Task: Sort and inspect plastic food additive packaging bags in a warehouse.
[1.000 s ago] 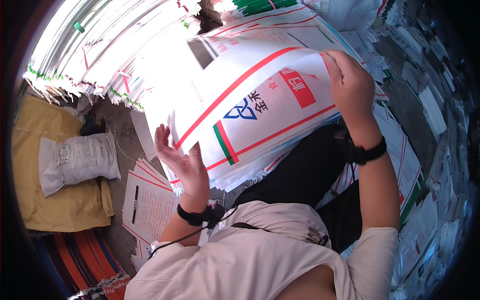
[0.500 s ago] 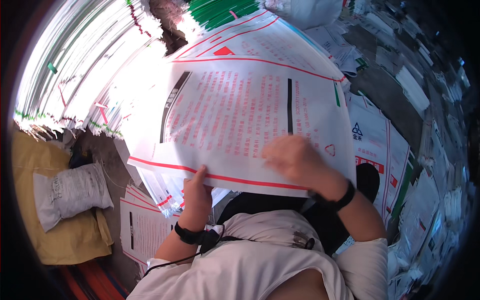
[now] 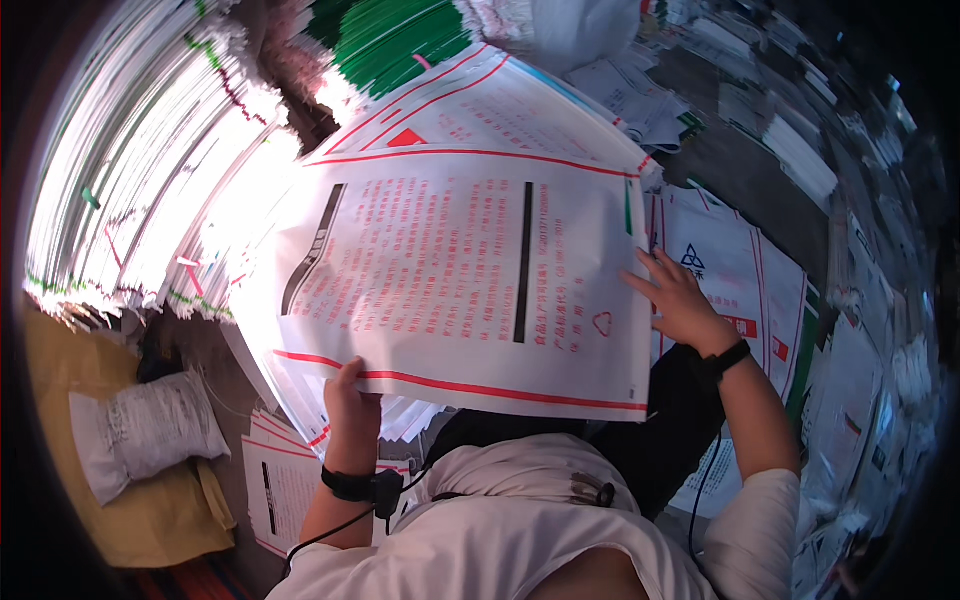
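Observation:
A flat white printed bag (image 3: 450, 370) with red stripes, red print and black bars lies across my lap, on top of similar bags. My left hand (image 3: 352, 405) pinches its near edge, the thumb on top and the other fingers hidden beneath. At the bag's right edge is my right hand (image 3: 690, 305), its fingers spread and the tips at or just over the edge. Another white bag with red lines (image 3: 450, 105) sticks out from under the far side. Beneath the left end, more layered edges (image 3: 300, 400) show.
Tall stacks of flat white bags (image 3: 130, 170) rise at the left, with a green stack (image 3: 400, 40) beyond. A stuffed white bag (image 3: 150, 430) rests on yellow cloth (image 3: 130, 530). Printed bags (image 3: 750, 260) lie on the right, and several piles (image 3: 880, 330) cover the floor farther right.
My right hand has moved from over the bag's near middle to its right edge, its fingers now spread. The left hand keeps its hold on the near edge. The bag lies slightly farther left in view.

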Demonstrator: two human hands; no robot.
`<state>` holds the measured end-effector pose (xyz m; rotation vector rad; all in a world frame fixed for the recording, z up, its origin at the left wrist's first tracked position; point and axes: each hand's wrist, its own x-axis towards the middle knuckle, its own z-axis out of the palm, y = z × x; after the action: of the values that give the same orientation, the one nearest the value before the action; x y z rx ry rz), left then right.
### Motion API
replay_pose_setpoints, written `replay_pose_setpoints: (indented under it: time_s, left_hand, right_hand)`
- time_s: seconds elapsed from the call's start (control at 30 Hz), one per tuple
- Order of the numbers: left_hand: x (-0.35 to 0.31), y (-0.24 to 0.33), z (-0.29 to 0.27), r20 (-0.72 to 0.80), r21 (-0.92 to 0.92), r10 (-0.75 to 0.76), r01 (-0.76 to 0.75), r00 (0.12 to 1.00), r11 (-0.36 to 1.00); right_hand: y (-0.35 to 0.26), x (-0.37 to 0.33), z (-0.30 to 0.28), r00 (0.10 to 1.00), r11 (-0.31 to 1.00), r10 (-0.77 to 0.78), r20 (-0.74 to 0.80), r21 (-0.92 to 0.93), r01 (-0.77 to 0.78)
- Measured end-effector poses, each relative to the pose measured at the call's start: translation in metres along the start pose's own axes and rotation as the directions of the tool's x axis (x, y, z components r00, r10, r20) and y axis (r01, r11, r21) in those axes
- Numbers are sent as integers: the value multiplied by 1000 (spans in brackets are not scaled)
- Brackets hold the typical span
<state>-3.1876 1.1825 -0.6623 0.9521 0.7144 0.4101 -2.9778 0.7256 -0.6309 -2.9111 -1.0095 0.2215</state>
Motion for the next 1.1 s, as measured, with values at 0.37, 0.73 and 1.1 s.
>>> replay_pose_setpoints:
  time_s: [0.37,0.73,1.1]
  left_hand:
    - [0,88,138,529,-34,419,-475,738,879]
    - [-16,21,167,640,316,200,-492,742,811]
    - [11,3,143,542,480,92,-398,835,781]
  right_hand:
    - [74,10,-87,573,580,638,-515,810,83]
    - [298,-197,28,207,543,835,-511,825,-155]
    - [283,-333,212,-173,-41,940,-294,407,-912]
